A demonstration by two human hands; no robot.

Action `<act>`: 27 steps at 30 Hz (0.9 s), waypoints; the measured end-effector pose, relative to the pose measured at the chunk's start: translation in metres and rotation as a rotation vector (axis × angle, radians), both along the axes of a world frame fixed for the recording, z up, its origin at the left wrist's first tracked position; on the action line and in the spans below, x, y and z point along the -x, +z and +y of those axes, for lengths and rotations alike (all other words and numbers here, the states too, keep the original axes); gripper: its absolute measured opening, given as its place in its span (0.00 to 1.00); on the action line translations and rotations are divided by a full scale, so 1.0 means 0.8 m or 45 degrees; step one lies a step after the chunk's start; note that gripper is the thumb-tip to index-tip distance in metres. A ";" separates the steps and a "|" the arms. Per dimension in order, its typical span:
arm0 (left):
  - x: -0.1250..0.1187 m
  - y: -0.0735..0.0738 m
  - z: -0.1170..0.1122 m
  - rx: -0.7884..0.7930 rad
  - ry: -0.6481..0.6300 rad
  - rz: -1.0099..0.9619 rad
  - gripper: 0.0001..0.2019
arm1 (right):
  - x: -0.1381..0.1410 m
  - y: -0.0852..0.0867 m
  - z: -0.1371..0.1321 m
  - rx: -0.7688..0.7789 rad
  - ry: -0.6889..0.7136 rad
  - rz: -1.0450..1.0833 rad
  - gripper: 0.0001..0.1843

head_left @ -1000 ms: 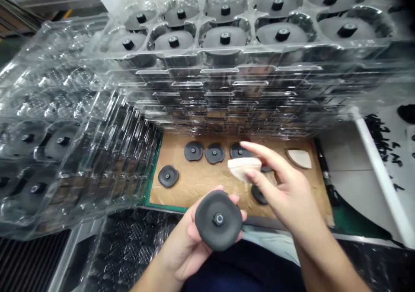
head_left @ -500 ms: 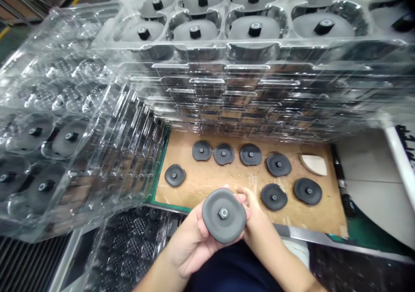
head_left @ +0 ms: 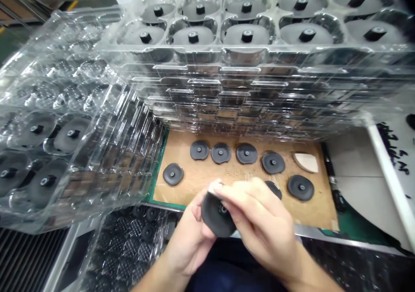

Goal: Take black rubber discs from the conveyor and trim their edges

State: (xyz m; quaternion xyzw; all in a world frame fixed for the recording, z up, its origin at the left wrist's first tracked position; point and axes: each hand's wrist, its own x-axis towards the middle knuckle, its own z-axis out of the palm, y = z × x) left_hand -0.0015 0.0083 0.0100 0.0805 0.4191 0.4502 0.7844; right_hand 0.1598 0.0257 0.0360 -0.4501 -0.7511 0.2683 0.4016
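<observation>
My left hand (head_left: 189, 236) grips a round black rubber disc (head_left: 214, 218) with a metal nut at its centre, held low in front of me. My right hand (head_left: 256, 223) lies over the disc's right side, fingers curled onto its face and covering most of it. Whether the right hand also holds something small is hidden. Just beyond my hands, several more black discs (head_left: 246, 153) lie in rows on a brown board (head_left: 201, 179). A white wedge-shaped piece (head_left: 306, 162) rests at the board's far right.
A tall stack of clear plastic trays (head_left: 246, 89) with grey discs on top stands behind the board. More clear trays (head_left: 65, 132) lean at the left. A black tray of small parts (head_left: 136, 236) sits low left. A white rail (head_left: 389, 171) runs at right.
My right hand came from behind the disc to lie over its face. One second ago it held a white piece above the board. The view shifted slightly.
</observation>
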 end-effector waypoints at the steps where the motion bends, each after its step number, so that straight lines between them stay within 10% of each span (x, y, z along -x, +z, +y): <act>1: 0.000 -0.001 -0.001 -0.011 0.027 0.037 0.32 | 0.002 0.002 0.000 0.012 0.001 -0.010 0.15; 10: 0.000 -0.002 -0.003 -0.142 0.075 0.114 0.36 | 0.009 0.008 -0.007 0.064 -0.108 0.023 0.14; 16: 0.000 0.018 -0.004 -0.126 0.120 0.025 0.27 | -0.022 0.004 -0.042 0.617 0.175 0.177 0.10; 21: -0.003 0.017 -0.008 -0.144 0.096 0.001 0.28 | -0.036 0.004 -0.037 0.465 -0.287 0.165 0.08; 27: -0.001 0.000 -0.015 -0.210 0.130 0.084 0.33 | 0.000 0.015 -0.019 0.059 -0.143 0.084 0.16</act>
